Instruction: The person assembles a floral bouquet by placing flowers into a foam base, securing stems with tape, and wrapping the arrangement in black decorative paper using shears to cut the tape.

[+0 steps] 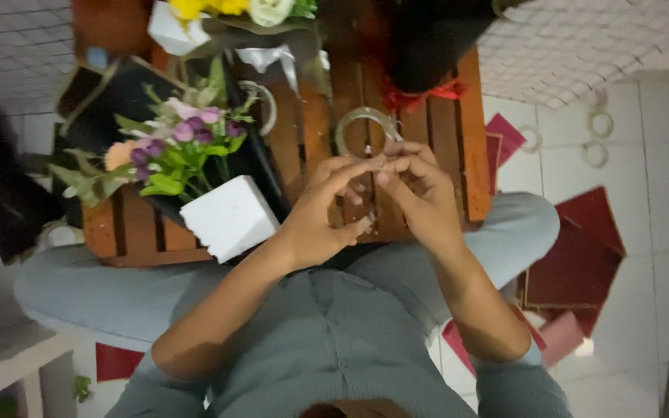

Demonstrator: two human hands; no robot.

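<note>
My left hand (325, 207) and my right hand (420, 192) meet fingertip to fingertip over a low wooden slat table (307, 135). Between the fingertips they pinch something small and thin that looks like a strip of clear tape (368, 152); it is too small to tell for certain. A clear tape roll (364, 124) lies on the slats just beyond my fingers. To the left, a white foam block (230, 218) holds a bunch of purple, pink and peach flowers (172, 147) with green leaves.
Black wrapping paper (118, 93) lies under the flowers. Another bouquet with yellow and white blooms (230, 9) stands at the table's far edge. Dark red paper sheets (574, 263) and several tape rings (599, 124) lie on the white tiled floor at right. My crossed legs frame the table.
</note>
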